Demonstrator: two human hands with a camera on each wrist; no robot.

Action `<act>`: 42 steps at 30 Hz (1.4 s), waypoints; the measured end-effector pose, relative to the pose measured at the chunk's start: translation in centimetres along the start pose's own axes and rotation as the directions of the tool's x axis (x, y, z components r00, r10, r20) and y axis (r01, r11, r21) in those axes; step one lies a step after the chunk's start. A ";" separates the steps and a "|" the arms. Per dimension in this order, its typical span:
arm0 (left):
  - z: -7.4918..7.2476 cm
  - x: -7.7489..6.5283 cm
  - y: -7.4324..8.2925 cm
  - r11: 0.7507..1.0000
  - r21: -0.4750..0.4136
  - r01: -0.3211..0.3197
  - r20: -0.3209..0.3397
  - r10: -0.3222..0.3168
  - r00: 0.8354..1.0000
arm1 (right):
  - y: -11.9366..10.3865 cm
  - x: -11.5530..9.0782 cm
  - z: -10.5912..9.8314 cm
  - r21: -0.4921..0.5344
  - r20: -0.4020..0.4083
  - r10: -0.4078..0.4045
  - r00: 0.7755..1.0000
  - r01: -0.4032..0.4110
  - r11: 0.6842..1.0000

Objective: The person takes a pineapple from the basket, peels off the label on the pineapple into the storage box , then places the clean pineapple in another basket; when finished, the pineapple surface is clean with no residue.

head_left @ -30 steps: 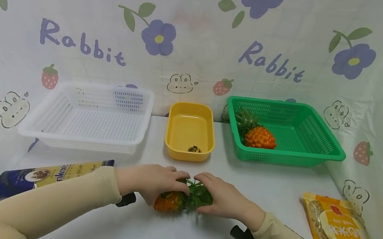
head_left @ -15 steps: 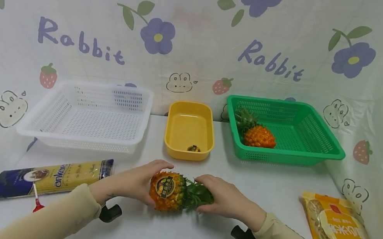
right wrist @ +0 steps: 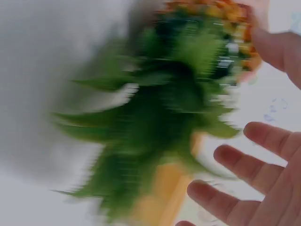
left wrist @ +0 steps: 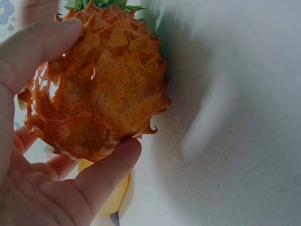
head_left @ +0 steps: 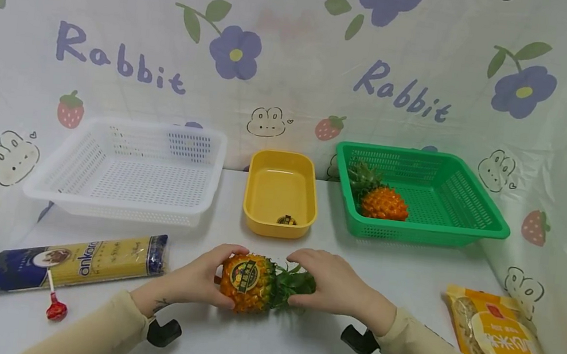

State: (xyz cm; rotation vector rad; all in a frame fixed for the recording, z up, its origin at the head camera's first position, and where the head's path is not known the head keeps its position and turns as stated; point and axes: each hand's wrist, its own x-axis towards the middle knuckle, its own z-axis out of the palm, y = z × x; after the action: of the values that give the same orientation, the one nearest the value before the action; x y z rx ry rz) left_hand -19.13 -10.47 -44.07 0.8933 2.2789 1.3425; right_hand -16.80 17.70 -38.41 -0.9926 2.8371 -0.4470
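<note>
A small orange pineapple (head_left: 246,283) lies sideways in front of the person, a round black-and-gold label facing up and its green crown (head_left: 295,286) pointing right. My left hand (head_left: 197,275) grips the fruit's base end from the left, thumb and fingers on opposite sides of it. In the left wrist view the spiky bottom of the pineapple (left wrist: 99,89) fills the grasp. My right hand (head_left: 337,283) is at the crown, thumb and fingers parted around the leaves. The right wrist view shows its fingers (right wrist: 249,172) spread beside the blurred leaves (right wrist: 155,103).
Along the back stand a white basket (head_left: 119,206), a yellow tub (head_left: 278,231) and a green basket (head_left: 428,228) with another pineapple (head_left: 385,203). At left lie a spaghetti pack (head_left: 114,258) and a red lollipop (head_left: 57,309). A yellow noodle bag (head_left: 509,345) lies at right.
My left hand has moved left from over the fruit to its base end, exposing the label. The lollipop has come into view from behind the left sleeve. My right hand has stayed at the crown.
</note>
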 end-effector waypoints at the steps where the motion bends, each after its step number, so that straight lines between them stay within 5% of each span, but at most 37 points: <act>1: 0.0 0.0 0.0 1.000 0.000 0.005 -0.002 -0.005 1.000 | -0.4 0.3 -0.5 -0.017 -0.015 -0.007 1.000 0.007 1.000; 6: -0.1 -0.1 0.0 1.000 -0.008 0.001 -0.012 -0.001 1.000 | -2.9 2.6 -2.6 -0.094 -0.030 -0.062 0.998 0.059 0.994; 11: -0.1 -0.3 -0.1 1.000 0.003 -0.006 -0.005 0.006 1.000 | -5.5 4.7 -3.0 -0.234 0.061 -0.126 0.990 0.137 0.963; 21: 0.2 -0.7 0.0 1.000 0.006 -0.014 0.006 0.014 1.000 | -7.8 7.5 -1.2 -0.436 0.282 -0.028 0.959 0.154 0.887; 37: 0.2 -0.4 0.4 0.999 0.025 -0.024 0.004 0.024 1.000 | -7.9 8.1 -0.9 -0.393 0.208 0.071 0.975 0.017 0.920; 42: 0.2 -0.4 0.4 1.000 0.018 -0.020 0.006 0.020 1.000 | -7.7 8.0 -0.9 -0.373 0.180 0.047 0.983 0.024 0.927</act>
State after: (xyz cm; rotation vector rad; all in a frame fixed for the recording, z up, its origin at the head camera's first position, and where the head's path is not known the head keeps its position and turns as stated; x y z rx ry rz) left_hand -18.61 -10.50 -43.85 0.9269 2.2871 1.3283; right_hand -18.63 7.18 -35.13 -1.0104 2.8071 0.1937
